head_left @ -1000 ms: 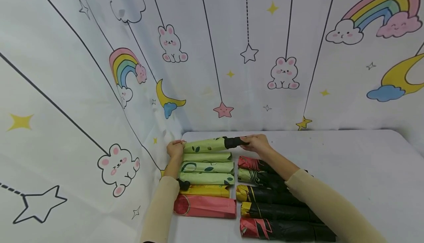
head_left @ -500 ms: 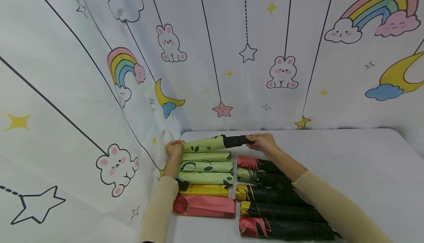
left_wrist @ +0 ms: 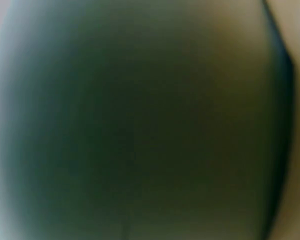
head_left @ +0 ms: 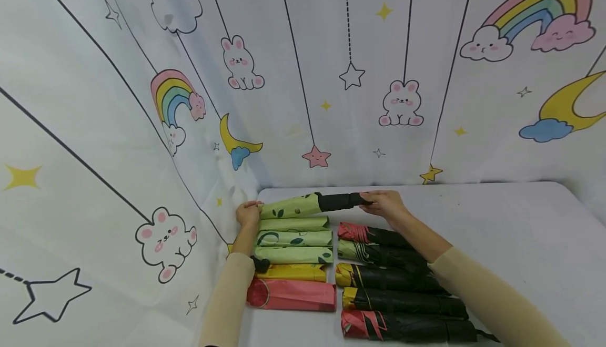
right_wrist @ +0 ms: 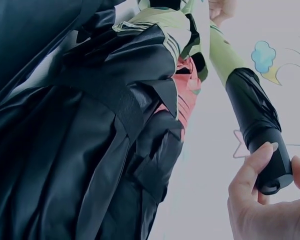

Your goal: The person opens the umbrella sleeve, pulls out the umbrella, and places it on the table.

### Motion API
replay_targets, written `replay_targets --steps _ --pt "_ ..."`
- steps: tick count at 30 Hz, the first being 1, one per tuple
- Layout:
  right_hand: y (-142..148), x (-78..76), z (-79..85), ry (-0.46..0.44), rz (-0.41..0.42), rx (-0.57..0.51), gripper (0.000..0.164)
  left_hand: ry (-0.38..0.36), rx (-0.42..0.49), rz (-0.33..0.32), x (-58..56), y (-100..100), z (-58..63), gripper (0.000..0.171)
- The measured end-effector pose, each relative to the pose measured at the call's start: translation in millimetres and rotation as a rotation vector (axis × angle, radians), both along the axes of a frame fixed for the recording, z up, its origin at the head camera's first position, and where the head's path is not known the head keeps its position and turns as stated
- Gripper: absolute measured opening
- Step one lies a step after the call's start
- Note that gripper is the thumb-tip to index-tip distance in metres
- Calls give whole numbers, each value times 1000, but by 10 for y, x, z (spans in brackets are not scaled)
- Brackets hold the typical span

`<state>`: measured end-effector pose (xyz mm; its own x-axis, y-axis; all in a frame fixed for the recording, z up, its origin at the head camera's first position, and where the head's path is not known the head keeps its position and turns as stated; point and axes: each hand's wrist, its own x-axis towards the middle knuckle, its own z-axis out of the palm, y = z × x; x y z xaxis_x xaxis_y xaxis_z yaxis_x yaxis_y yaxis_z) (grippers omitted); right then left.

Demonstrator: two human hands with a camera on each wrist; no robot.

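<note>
My left hand [head_left: 248,213] grips the left end of a pale green leaf-print sleeve [head_left: 290,207] at the far left of the table. Out of the sleeve's right end sticks a black folding umbrella [head_left: 336,202], tilted slightly up to the right. Its handle end is pinched between the thumb and fingers of my right hand [head_left: 385,204]. The right wrist view shows the black handle [right_wrist: 270,155] in that hand, with the umbrella's upper part inside the green sleeve [right_wrist: 225,55]. A dark blur fills most of the left wrist view.
Below lie several green sleeves [head_left: 294,238], a yellow sleeve [head_left: 295,272] and a red sleeve [head_left: 298,295] in a column. To their right, several folded black umbrellas [head_left: 402,302] with red, green or yellow ends lie side by side. A printed white curtain [head_left: 284,100] borders the white table [head_left: 497,221].
My right hand has moved right, and a longer black stretch of umbrella shows between sleeve and hand. My left hand has stayed on the sleeve's left end.
</note>
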<state>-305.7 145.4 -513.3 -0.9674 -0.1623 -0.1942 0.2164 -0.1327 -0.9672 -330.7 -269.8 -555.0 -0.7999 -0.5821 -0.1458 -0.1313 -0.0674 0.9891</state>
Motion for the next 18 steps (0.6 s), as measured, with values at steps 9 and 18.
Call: replay_targets --steps 9,18 --pt "110 43 34 3 0 -4 52 -44 -14 -27 -6 -47 -9 24" --pt "277 98 47 16 14 -12 53 -22 -53 -42 52 -44 -8 26"
